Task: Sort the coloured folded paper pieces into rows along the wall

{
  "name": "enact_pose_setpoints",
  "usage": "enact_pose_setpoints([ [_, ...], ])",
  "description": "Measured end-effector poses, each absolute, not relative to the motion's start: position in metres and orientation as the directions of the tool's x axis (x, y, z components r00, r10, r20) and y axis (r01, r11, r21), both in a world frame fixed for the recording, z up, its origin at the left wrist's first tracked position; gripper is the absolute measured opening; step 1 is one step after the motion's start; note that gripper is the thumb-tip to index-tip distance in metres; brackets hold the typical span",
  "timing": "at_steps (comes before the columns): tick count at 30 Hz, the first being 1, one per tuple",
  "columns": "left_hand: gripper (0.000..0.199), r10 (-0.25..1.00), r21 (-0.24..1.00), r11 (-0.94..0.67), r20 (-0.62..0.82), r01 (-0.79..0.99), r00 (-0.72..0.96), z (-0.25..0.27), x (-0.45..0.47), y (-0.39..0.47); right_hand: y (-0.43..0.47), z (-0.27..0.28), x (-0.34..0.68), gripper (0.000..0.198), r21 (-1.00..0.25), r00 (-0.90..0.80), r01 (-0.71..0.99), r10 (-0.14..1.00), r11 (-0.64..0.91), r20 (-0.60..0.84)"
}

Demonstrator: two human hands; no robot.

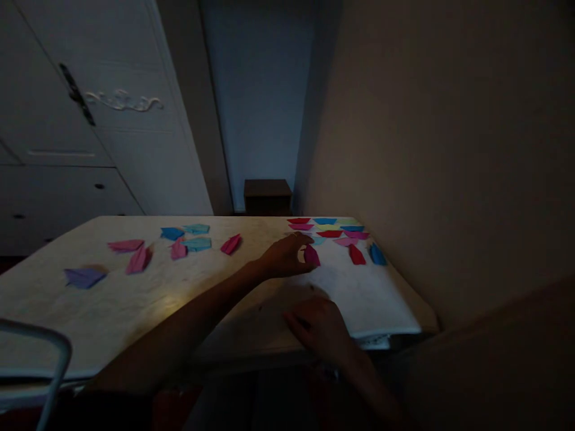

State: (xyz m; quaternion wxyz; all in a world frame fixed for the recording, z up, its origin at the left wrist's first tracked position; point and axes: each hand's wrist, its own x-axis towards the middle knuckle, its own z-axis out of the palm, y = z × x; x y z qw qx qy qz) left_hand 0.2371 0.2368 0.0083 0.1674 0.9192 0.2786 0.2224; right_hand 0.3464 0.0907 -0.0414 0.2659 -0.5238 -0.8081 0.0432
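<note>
My left hand [287, 256] reaches across the table with its thumb and fingers around a magenta folded-paper boat [311, 255], at the near side of a group of similar boats. Closer to the table's front edge, my right hand [321, 326] is loosely curled, and I see nothing in its fingers. Beyond the left hand lie rows of boats, among them a red one [330, 234] and a pink one [345, 242]. Another red boat [357, 255] and a blue boat [377, 254] sit to the right, turned lengthwise.
Looser folded papers lie on the table's left half: a purple one [84, 277], a blue one [172, 233], a crimson one [231, 244] and several pink and light-blue ones. A wall [431, 149] borders the right side. A pale curved bar [60, 347] rises at lower left.
</note>
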Motion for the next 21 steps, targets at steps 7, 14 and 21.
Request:
enact_pose_setpoints([
  [7,0.061,0.556,0.416,-0.798,0.23,0.436,0.799,-0.011,0.315,0.241,0.091,-0.046,0.349,0.044,-0.396,-0.253,0.796,0.846,0.458,0.469],
  [14,0.052,0.572,0.361,-0.797,0.195,0.484,0.796,-0.022,0.34,0.249,0.091,-0.045,0.346,0.043,-0.38,-0.245,0.812,0.85,0.443,0.466],
  [21,0.041,0.536,0.233,-0.839,0.202,0.491,0.82,-0.022,0.341,0.245,0.09,-0.045,0.345,0.043,-0.354,-0.236,0.829,0.845,0.433,0.48],
])
